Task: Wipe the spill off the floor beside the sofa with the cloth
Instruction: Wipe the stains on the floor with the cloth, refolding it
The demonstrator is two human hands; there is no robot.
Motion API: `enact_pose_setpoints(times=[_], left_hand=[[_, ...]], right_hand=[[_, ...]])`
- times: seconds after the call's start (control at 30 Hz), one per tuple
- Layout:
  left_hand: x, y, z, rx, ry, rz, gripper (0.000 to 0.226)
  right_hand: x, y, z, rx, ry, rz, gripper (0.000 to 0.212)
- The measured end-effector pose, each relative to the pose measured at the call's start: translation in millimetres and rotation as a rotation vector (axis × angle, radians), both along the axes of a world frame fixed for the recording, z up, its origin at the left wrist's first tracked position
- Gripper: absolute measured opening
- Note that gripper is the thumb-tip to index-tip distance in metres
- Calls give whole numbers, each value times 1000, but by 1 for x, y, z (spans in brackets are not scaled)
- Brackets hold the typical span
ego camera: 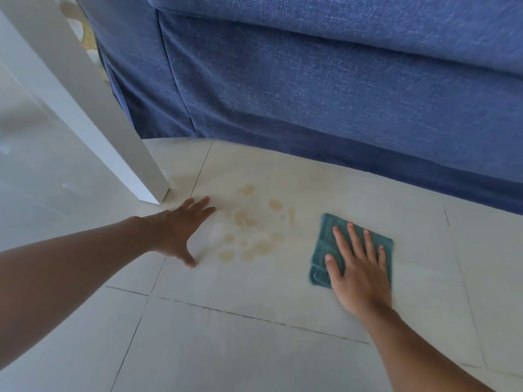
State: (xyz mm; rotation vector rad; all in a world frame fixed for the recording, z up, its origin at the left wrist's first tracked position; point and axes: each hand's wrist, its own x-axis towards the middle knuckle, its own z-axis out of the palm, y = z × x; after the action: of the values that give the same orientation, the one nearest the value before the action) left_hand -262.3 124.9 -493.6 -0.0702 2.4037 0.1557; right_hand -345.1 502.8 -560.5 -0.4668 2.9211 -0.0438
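A spill (252,227) of several pale brown blotches lies on the white tiled floor (254,335) in front of the blue sofa (325,80). To its right a folded teal cloth (325,244) lies flat on the tiles. My right hand (356,270) rests on top of the cloth, palm down with fingers spread, covering its lower right part. My left hand (181,230) lies flat on the floor just left of the spill, fingers apart, holding nothing.
A white table leg (113,142) stands on the floor just behind my left hand, with a glassy white surface (34,165) to its left. The sofa's fabric skirt reaches the floor along the back. Dark grout lines cross the tiles.
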Motion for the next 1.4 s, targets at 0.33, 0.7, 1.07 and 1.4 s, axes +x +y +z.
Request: enact_pose_setpoints(times=[0.33,0.7,1.07,1.4], left_hand=[[41,-5,-4,-16,93,-58,104],[21,-11,-6,-50,78,43,136],[20,-17,-9,11,122,91,139],[22,-20,-11,37,135,107,139]], right_hand=[[-2,-104,-1,-84,-27,-37,65],[-43,-140,3,-173,-76,-373,67],[-79,-68,5,-35,-9,522,65],[-54,-177,1,-124,-40,433,64]])
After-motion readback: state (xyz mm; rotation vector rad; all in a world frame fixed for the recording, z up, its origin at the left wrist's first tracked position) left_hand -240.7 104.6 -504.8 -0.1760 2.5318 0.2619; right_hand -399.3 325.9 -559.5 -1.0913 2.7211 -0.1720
